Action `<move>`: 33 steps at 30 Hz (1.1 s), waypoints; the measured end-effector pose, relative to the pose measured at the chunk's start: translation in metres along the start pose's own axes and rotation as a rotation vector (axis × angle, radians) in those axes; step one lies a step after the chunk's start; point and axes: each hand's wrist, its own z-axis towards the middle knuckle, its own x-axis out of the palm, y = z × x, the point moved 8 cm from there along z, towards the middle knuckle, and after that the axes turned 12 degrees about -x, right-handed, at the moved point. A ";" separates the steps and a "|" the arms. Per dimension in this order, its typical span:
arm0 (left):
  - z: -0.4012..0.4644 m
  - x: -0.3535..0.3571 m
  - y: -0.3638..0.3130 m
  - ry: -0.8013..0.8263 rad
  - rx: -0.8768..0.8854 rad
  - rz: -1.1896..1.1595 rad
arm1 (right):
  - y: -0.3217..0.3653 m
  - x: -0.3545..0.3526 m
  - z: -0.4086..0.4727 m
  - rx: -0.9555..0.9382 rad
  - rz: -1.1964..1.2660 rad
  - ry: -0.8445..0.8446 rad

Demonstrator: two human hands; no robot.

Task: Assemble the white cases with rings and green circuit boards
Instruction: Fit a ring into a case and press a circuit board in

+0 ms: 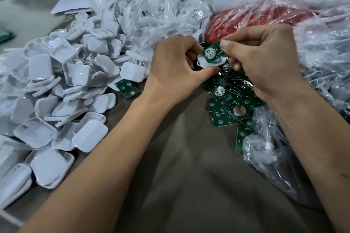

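Observation:
My left hand [176, 68] grips a white case half [203, 62] from its left side, thumb under its front edge. My right hand [263, 58] pinches a green circuit board [213, 52] with a round silver battery holder and holds it tilted over the case, partly inside it. Both hands meet above a loose pile of green circuit boards [229, 100] on the grey cloth. A large heap of white case halves [62, 89] fills the left side. No ring is plainly visible in my hands.
A clear bag of red parts [251, 19] lies behind my hands. Crumpled clear plastic bags [151, 5] cover the back and right. One green board [127, 87] lies alone by the white heap. Grey cloth [189, 157] spreads in front between my forearms.

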 end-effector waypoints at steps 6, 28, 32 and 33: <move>0.001 0.001 0.001 -0.001 -0.012 0.002 | 0.000 0.002 0.000 -0.023 -0.022 0.024; 0.001 0.002 0.001 0.006 0.002 0.030 | 0.006 0.002 -0.001 -0.078 -0.221 0.050; 0.001 0.002 0.000 0.009 0.018 0.039 | 0.011 0.004 -0.003 -0.110 -0.310 0.087; 0.001 0.002 0.000 0.010 0.020 0.039 | 0.011 0.004 -0.003 -0.111 -0.322 0.090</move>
